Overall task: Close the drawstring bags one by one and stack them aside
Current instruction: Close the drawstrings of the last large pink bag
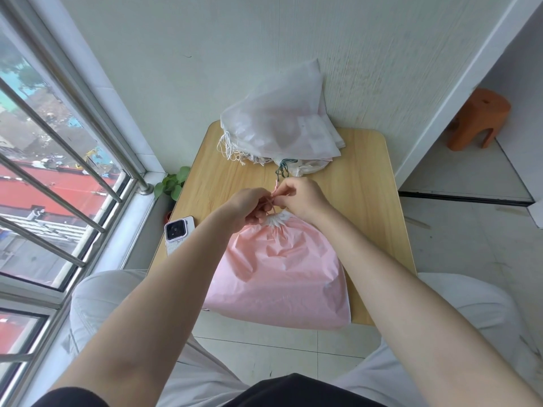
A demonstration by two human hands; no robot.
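Up close, the pink bag [279, 271] lies on the near part of the table [370, 201], its mouth gathered at the far end. Both the left hand [249, 205] and right hand [302, 198] pinch its cord [271, 205] with curled fingers. White bags [282, 124] are piled at the far edge; a phone [178, 233] lies left.

We have one view, from a camera worn on the head, looking forward and steeply down over both forearms onto a small wooden table [364, 183] close below, set against a wall [205, 54], a window [58, 171] on our left.
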